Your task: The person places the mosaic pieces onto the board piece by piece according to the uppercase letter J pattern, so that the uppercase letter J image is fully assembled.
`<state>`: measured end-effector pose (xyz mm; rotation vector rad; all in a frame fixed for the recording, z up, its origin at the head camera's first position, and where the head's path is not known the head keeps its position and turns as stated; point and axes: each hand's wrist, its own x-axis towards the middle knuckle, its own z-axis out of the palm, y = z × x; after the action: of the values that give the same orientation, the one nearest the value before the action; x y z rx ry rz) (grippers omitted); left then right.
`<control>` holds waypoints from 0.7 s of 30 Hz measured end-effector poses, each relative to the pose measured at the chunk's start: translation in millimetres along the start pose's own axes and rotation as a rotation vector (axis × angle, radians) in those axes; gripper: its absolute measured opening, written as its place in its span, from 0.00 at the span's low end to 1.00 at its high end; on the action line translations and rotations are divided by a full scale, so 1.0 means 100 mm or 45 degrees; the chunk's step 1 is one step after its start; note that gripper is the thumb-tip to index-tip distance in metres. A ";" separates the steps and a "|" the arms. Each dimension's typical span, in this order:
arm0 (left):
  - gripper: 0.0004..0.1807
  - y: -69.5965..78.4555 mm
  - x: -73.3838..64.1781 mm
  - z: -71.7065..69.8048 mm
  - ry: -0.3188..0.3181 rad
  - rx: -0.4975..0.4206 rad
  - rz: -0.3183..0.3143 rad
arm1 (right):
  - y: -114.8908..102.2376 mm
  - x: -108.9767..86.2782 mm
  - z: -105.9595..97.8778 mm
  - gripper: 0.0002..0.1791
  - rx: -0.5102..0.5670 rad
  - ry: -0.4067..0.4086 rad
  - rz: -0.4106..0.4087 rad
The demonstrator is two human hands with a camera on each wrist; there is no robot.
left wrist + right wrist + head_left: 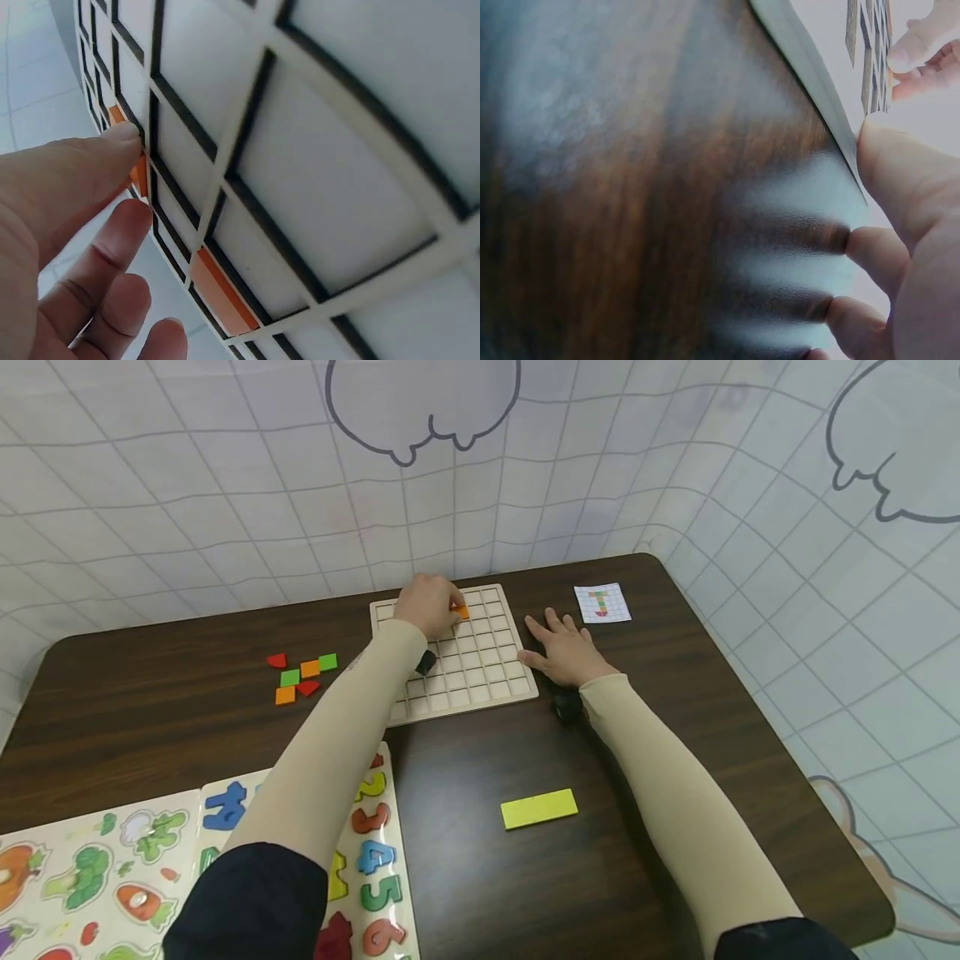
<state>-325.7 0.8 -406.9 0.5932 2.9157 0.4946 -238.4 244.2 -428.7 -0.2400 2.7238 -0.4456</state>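
A pale wooden grid board (480,664) lies near the table's far edge. My left hand (427,606) reaches over its far rows, pinching an orange square tile (462,612) between thumb and index finger; the thumb partly covers the tile. In the left wrist view, another orange tile (221,292) sits in a cell nearer the camera, and the other fingers hang loosely curled. My right hand (566,652) rests spread on the table, its thumb (900,165) touching the board's right edge.
Several red, green and orange tiles (300,677) lie left of the board. A pattern card (602,603) is at the far right, a yellow strip (538,809) in front. Puzzle boards with numbers (401,868) and vegetables (97,835) occupy the near left. A gridded curtain (262,510) hangs behind.
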 end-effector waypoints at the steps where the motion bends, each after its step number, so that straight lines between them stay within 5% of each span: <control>1: 0.15 -0.01 -0.01 0.00 -0.001 0.003 -0.010 | -0.01 0.00 0.00 0.42 0.003 -0.001 -0.001; 6: 0.21 -0.08 -0.07 -0.01 0.008 -0.013 -0.017 | -0.01 0.00 -0.01 0.42 0.008 -0.003 0.000; 21: 0.21 -0.64 -0.66 -0.30 0.053 -0.036 -0.064 | 0.00 0.01 -0.06 0.42 0.016 -0.030 -0.054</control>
<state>-294.1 -89.8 -396.7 0.5109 2.9492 0.5475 -241.4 245.9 -423.4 -0.2986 2.6964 -0.4686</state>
